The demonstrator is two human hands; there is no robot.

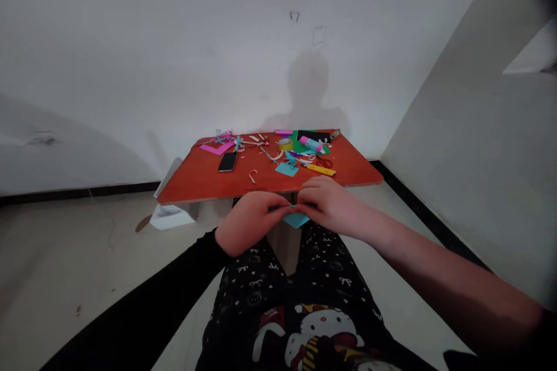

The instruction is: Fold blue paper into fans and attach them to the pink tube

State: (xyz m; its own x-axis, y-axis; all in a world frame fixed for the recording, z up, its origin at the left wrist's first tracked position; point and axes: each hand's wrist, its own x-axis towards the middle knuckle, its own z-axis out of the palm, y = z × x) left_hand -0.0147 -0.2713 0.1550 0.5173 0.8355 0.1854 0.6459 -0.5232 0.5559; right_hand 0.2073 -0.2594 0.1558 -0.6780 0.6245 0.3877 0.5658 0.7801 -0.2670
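Note:
A small piece of light blue paper (296, 219) is pinched along its upper edge between both my hands, just in front of the table's near edge and above my lap. My left hand (256, 217) grips it from the left, thumb and fingers pressed together. From the right, my right hand (326, 203) holds the same edge with fingers curled. The fingertips of the two hands nearly meet, and they hide the paper's top part. Beyond them, a light blue paper square (286, 169) lies near a yellow utility knife (319, 169) on the table.
The red table (198, 182) stands against the wall. On it are a phone (227, 162), a tape roll (285, 144), red-handled scissors (324, 162), pink paper (220, 149), green paper (300, 143) and several scraps. A white box (172, 217) sits on the floor at left.

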